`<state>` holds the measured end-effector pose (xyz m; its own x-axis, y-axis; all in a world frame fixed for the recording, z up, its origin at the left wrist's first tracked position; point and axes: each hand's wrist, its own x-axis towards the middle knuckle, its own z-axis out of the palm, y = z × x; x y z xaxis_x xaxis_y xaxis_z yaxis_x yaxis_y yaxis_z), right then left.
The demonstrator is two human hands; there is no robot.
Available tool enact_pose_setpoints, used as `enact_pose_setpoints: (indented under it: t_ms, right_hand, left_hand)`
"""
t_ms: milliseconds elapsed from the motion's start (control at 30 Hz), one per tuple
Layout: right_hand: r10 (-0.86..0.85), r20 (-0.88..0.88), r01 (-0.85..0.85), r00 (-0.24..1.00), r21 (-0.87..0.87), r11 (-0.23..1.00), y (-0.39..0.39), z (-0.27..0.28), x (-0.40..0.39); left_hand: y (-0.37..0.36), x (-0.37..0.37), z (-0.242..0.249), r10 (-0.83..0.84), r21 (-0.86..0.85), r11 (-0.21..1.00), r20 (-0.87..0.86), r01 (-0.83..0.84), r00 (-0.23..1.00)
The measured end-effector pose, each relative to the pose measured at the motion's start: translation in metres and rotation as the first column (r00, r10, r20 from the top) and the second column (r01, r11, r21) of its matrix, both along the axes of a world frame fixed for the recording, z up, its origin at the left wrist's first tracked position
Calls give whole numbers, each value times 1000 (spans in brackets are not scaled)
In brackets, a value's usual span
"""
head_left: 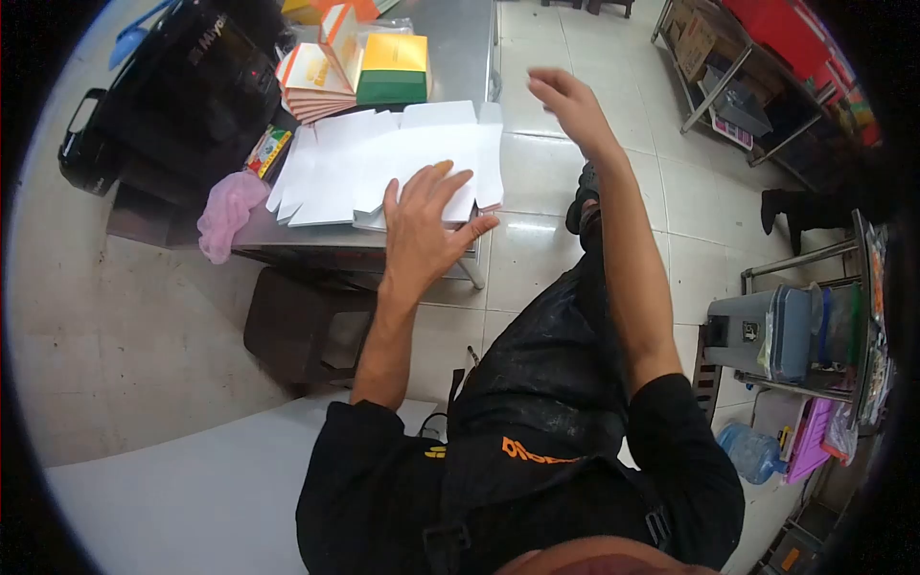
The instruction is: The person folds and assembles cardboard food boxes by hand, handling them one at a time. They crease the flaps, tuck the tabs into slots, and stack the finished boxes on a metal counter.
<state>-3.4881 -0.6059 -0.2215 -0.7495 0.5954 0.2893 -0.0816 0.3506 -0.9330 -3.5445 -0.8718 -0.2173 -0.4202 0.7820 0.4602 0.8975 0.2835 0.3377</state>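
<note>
A stack of flat white cardboard box blanks (359, 158) with cut flaps lies on the metal table. My left hand (426, 220) rests on the near edge of the stack, fingers spread, a yellowish mark or wrap on one fingertip. Off the table's right side, my right hand (572, 105) is raised over the floor. Its fingers are stretched out and nothing shows in them. Behind the blanks stand a green and yellow box (393, 69) and a fanned pile of orange and white folded cartons (321, 81).
The metal table (463, 43) holds a large black appliance (182, 86) and a pink plastic bag (230, 213) at the left. Under its near edge is a dark stool (292, 321). On the right, a rack carries a grey bin (752, 331); a blue water bottle (750, 450) lies below.
</note>
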Motion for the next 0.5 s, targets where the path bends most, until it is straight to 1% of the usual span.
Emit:
enact_pose_setpoints:
  t_ms: [33, 100, 133, 167, 233, 267, 300, 333, 367, 400, 433, 467, 500]
  right_hand:
    - [-31, -2, 30, 1000, -127, 991, 2, -16, 17]
    - [-90, 61, 105, 994, -296, 949, 8, -54, 40]
    - [-102, 90, 128, 991, -361, 924, 11, -77, 49]
    - [-109, 116, 148, 987, -419, 896, 15, -99, 55]
    - [-93, 158, 159, 983, -479, 863, 22, -151, 67]
    - [-107, 188, 189, 976, -499, 846, 21, -171, 73]
    - [-106, 256, 193, 961, -342, 920, 22, -182, 80]
    - [-123, 322, 185, 939, -172, 967, 27, -192, 86]
    - [-153, 388, 165, 909, 3, 986, 29, -197, 95]
    - [-147, 355, 145, 923, 33, 989, 24, -178, 105]
    - [-140, 353, 157, 925, -20, 987, 28, -166, 113]
    - [-121, 354, 157, 927, -74, 985, 30, -157, 118]
    - [-94, 358, 153, 929, -139, 978, 29, -156, 120]
  left_hand:
    - [2, -1, 1, -60, 20, 998, 30, 60, 998]
    - [8, -5, 3, -174, 63, 984, 84, 169, 981]
    - [11, -1, 8, -214, 65, 975, 33, 211, 976]
    - [15, 0, 8, -223, 44, 974, 19, 222, 975]
    - [21, -1, 9, -247, -5, 969, -14, 247, 969]
    - [21, 2, 11, -222, -19, 975, 14, 222, 975]
    - [22, 4, 14, -201, -34, 979, 39, 203, 979]
    - [25, 5, 18, -185, -47, 981, 63, 188, 981]
    - [26, 8, 22, -144, -59, 987, 52, 147, 988]
    - [26, 12, 24, -94, -61, 993, 44, 97, 995]
    - [27, 15, 25, -32, -53, 998, 40, 34, 999]
    - [29, 19, 29, -8, -26, 1000, 28, 9, 1000]
    - [29, 23, 30, 35, -22, 999, 82, -33, 996]
